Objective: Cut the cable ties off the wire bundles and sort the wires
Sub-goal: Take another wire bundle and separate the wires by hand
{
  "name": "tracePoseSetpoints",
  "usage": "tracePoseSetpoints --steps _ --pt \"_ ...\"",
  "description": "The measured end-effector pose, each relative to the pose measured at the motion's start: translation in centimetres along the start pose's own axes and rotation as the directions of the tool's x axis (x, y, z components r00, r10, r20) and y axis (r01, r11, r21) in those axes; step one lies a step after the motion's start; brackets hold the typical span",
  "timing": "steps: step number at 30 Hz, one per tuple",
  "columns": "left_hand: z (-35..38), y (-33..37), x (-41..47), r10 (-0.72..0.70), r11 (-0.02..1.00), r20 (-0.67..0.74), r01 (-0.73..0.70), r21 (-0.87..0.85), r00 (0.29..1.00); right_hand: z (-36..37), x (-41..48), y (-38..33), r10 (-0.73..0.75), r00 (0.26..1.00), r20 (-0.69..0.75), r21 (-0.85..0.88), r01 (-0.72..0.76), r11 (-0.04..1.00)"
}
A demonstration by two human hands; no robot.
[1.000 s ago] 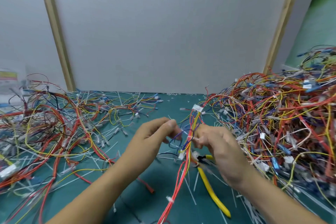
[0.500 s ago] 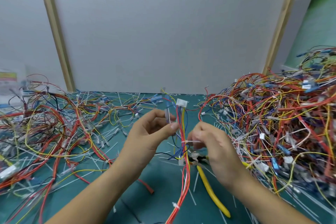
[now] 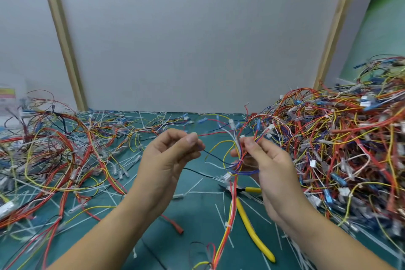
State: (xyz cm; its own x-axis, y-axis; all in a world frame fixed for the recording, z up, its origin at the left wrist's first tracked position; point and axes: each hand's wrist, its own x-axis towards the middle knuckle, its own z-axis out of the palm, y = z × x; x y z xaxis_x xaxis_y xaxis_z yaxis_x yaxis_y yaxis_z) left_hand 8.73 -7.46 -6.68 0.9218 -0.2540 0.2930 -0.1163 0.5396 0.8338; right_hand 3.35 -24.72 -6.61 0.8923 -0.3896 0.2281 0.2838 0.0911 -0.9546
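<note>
Two hands, a left hand (image 3: 166, 160) and a right hand (image 3: 271, 169), are seen over the middle of a green bench (image 3: 197, 212), and one wire bundle (image 3: 232, 208) is held up between them. Two heaps of wires are counted, a left heap (image 3: 54, 155) spread low and a right heap (image 3: 341, 149) piled higher, and one pair of yellow-handled cutters (image 3: 252, 230) is seen. Two white cable ties are made out on the bundle, an upper tie (image 3: 241, 161) at the right hand and a lower tie (image 3: 227, 224) nearer; the cut strips (image 3: 192, 185) scattered over the bench are too many to be counted. The long axis of the bundle is set near to far: it rises from the near edge, leans slightly right, and reaches the right hand, beyond which its loose ends are fanned out toward the far side with small white connectors on them. The cutters are laid on the bench just right of the bundle, the head pointed far and left, one handle pointed near and right. The grip of the left hand is narrow: the thumb tip is pressed to the forefinger on a thin red wire (image 3: 211, 133), which is led off rightward to the loose ends, and a dark blue wire (image 3: 215, 156) leaves the same fingers lower down. The grip of the right hand is closed round the bundle at the upper tie, fingers and thumb curled about it.
</note>
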Motion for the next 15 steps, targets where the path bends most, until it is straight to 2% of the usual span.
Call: tracePoseSetpoints --steps 5,8,10,13,15 --pt "-0.2 0.1 0.2 -0.039 0.995 -0.084 0.031 -0.1 0.996 0.1 0.0 -0.3 0.043 0.999 -0.022 0.118 -0.04 0.992" --pt "-0.6 -0.1 0.5 0.044 0.995 -0.166 -0.029 0.092 0.985 0.1 0.0 -0.4 0.042 0.999 -0.019 0.162 -0.038 0.986" --pt "-1.1 -0.2 0.9 0.104 0.969 -0.28 -0.034 0.245 0.954 -0.1 0.1 -0.6 0.062 0.998 -0.01 0.195 -0.059 0.979" --pt "-2.1 -0.4 1.6 0.134 0.918 -0.362 0.022 0.397 0.923 -0.3 0.2 -0.9 0.098 0.995 0.008 0.237 -0.098 0.967" --pt "-2.4 -0.6 1.8 0.094 0.881 -0.363 0.093 0.464 0.927 -0.3 0.2 -1.1 0.103 0.995 0.009 0.272 -0.102 0.957"
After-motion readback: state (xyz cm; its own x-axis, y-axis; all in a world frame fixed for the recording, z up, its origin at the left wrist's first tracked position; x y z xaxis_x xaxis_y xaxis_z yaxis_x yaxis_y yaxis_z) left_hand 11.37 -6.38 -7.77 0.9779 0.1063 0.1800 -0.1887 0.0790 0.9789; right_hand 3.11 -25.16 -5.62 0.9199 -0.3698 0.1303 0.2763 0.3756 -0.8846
